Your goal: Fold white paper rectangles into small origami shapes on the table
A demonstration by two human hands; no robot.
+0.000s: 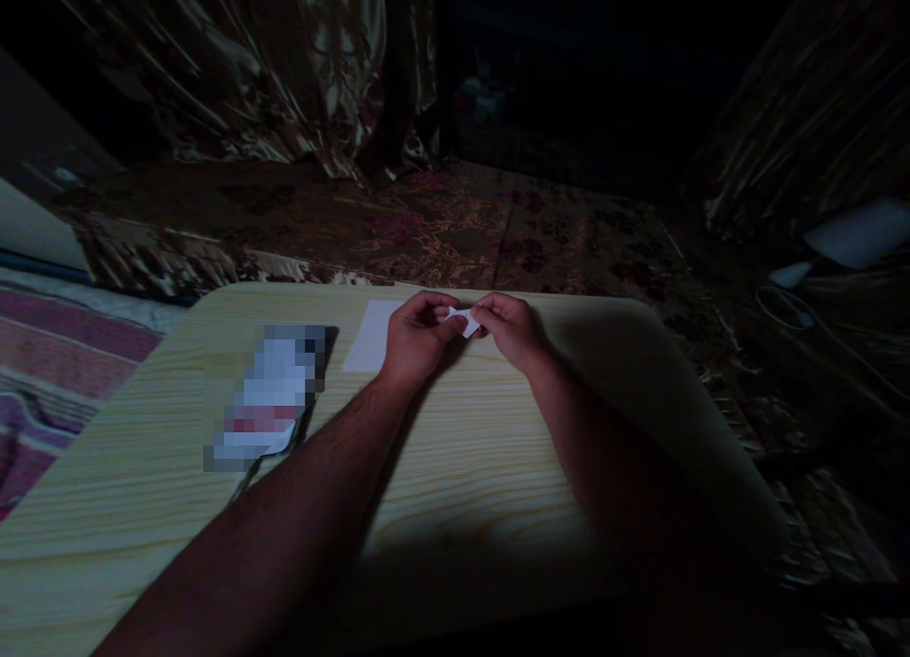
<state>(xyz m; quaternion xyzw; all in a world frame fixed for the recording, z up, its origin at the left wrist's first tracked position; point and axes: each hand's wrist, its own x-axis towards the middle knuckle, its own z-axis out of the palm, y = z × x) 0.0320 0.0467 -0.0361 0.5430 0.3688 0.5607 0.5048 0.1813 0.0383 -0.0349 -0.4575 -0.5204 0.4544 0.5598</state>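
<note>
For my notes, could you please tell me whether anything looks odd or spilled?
Only the object left of the white sheet on the table looks odd: blocky pixels mask much of it, so damage can't be judged. No spill shows.

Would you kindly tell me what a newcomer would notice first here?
Likely the left hand and right hand, holding a small white piece near the far edge of the table. Next, the pixelated object on its left side, and the white sheet beside the left hand.
</note>
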